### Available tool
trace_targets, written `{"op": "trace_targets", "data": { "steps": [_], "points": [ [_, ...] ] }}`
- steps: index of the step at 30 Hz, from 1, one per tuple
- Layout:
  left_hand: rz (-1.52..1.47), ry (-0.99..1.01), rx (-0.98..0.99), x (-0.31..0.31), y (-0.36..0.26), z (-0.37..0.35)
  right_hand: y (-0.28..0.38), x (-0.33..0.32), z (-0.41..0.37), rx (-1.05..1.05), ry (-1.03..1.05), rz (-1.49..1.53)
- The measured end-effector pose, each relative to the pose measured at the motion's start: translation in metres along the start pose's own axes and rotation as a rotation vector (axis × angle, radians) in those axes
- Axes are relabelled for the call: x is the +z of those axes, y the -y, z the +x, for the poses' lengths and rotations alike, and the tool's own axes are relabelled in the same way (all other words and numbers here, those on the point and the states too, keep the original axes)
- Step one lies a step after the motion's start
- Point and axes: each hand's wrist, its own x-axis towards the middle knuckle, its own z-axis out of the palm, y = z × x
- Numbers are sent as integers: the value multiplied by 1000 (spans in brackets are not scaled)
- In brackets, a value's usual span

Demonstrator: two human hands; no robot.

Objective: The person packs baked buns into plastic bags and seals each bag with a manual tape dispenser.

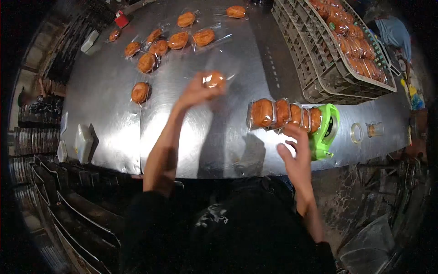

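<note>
My left hand (199, 91) is closed around a wrapped bun (213, 80) in clear plastic, held over the middle of the metal table (182, 137). A row of wrapped buns (263, 113) stands on edge, pressed side by side, with its right end against a bright green tape dispenser (326, 130). Just in front of that row is my right hand (297, 153), thumb and fingers apart, fingertips close to the nearer side of the buns. More wrapped buns (178, 41) lie scattered over the far left of the table, and a single bun (140, 92) sits nearer to me.
A grey plastic crate (315, 68) filled with wrapped buns stands at the back right. Rolls of tape (357, 133) lie right of the dispenser. White containers (83, 143) and a red object (121, 19) are at left. Dark trays (82, 214) are stacked below; a person (394, 36) is beyond the crate.
</note>
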Motion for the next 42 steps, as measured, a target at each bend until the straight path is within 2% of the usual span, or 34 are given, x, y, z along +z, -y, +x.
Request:
{"op": "trace_targets", "data": {
  "steps": [2, 4, 5, 8, 10, 13, 15, 16, 18, 21, 22, 23, 25, 28, 29, 30, 32, 33, 35, 36, 37, 38, 40, 41, 42],
  "points": [
    [-367, 290, 124, 52, -36, -45, -5, 7, 12, -10, 41, -29],
    [-644, 250, 264, 107, -43, -66, 6, 13, 20, 67, 22, 289],
    [-671, 241, 267, 127, -41, -70, 2, 14, 16, 2, -30, 209],
    [-955, -127, -12, 170, -49, -83, -17, 14, 5, -33, 7, 134],
    [-715, -284, 169, 188, -49, -90, -6, -6, -1, -28, 162, 52],
    [-453, -543, 508, 213, -80, -116, 14, -34, 0, -421, -147, -106],
    [-377, -630, 766, 227, -100, -127, 12, -41, -6, -497, -223, -7],
    [-266, -689, 804, 230, -105, -129, 12, -44, -8, -539, -261, 41],
    [-36, -806, 873, 227, -111, -137, 17, -56, -8, -475, -291, 202],
    [-491, -525, 650, 222, -122, -149, 25, -73, -13, -341, -228, 517],
    [-628, -428, 562, 223, -124, -152, 26, -75, -16, -338, -175, 522],
    [-734, -527, 520, 227, -130, -151, 27, -78, -19, -338, -125, 526],
    [-574, -417, 367, 213, -127, -155, 30, -75, -22, -363, -64, 571],
    [-374, -442, 356, 207, -127, -149, 40, -65, -23, -271, 30, 818],
    [-222, -678, 550, 218, -119, -141, 35, -63, -24, -221, 5, 737],
    [-147, -824, 718, 223, -116, -142, 34, -61, -29, -228, 7, 726],
    [-209, -699, 1012, 228, -118, -157, 35, -58, -29, -278, -6, 699],
    [-282, -560, 913, 231, -122, -165, 40, -55, -29, -326, -1, 747],
    [-317, -353, 556, 215, -124, -176, 44, -51, -36, -316, -163, 431],
    [-508, -307, 487, 212, -123, -176, 46, -49, -35, -323, -245, 267],
    [-673, -274, 434, 211, -117, -172, 44, -43, -38, -432, -382, 107],
    [-837, -246, 378, 208, -112, -168, 42, -39, -38, -574, -365, -74],
    [-927, -261, 361, 205, -113, -168, 38, -29, -34, -854, -323, -433],
    [-973, -264, 349, 205, -113, -169, 37, -14, -38, -686, -314, -316],
    [-809, -342, 491, 204, -109, -168, 31, -13, -41, -612, -216, -236]
  ]
}}
